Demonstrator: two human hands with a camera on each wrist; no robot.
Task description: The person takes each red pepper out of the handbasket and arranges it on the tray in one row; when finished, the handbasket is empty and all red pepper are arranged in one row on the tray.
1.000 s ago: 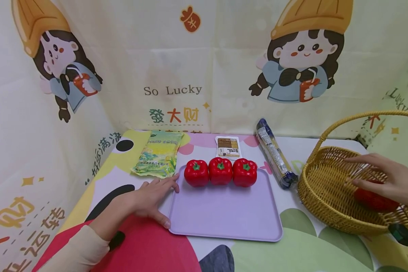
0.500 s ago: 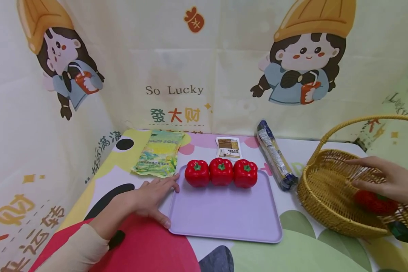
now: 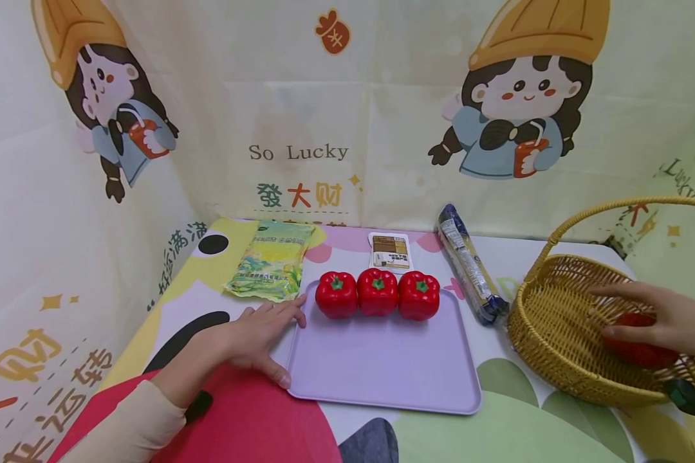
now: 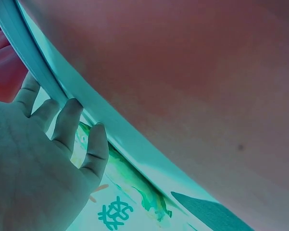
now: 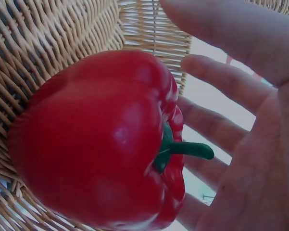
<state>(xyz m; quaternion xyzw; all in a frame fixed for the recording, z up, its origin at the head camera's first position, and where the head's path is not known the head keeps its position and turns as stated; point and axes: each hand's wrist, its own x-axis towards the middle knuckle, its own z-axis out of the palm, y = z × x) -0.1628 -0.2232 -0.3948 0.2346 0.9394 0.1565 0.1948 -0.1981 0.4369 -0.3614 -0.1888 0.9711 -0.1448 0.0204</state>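
In the head view my left hand (image 3: 259, 337) rests at the left edge of the lilac tray (image 3: 382, 370), fingertips and thumb against its rim. Three red bell peppers (image 3: 378, 292) stand in a row along the tray's far side, green stems up. At the right, my right hand (image 3: 674, 319) is inside the wicker basket (image 3: 535, 321), over another red bell pepper (image 3: 639, 350). The right wrist view shows this pepper (image 5: 96, 144) lying against the woven wall, its green stem towards the palm. The fingers (image 5: 226, 82) extend loosely beside it.
Behind the tray lie a green-yellow packet (image 3: 272, 260), a small white-and-brown packet (image 3: 390, 252) and a long blue-ended package (image 3: 471, 263). The basket's tall handle (image 3: 562, 228) arches over its opening. A printed cloth backdrop (image 3: 394, 128) surrounds the table.
The right hand has moved down slightly over the pepper in the basket. The left hand, the tray and its three peppers stay in place; the head view shifts a little.
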